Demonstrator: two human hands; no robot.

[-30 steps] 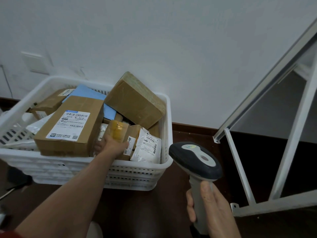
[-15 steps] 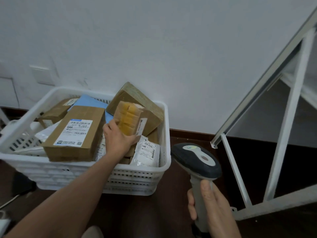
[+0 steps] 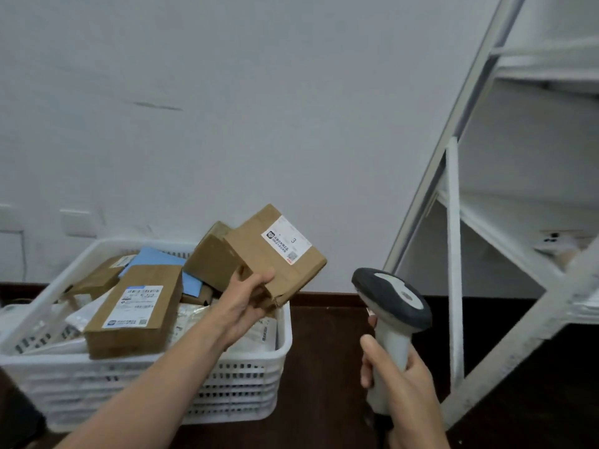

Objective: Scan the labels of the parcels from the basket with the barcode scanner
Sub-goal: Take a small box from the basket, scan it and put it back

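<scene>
The white basket sits low on my left against the wall, packed with parcels: a long brown box with its label up lies near the front rim, and a blue envelope and more cartons are stacked toward the back rim.

The small cardboard parcel is clear of all that, held up above the basket's right rim. My left hand has it by its lower near corner, thumb over the near face and fingers curled under, closed firmly on the card. Its long axis tilts, rising toward the upper left, and its white label sits on the upper face near the far edge, turned up and toward me.

My right hand is wrapped tight around the grip of the barcode scanner, the forefinger side hidden, so I cannot tell if it rests on the trigger. The scanner head points up and left; the label lies up and left of it, nearby. I judge I must tip the head onto that label.
</scene>
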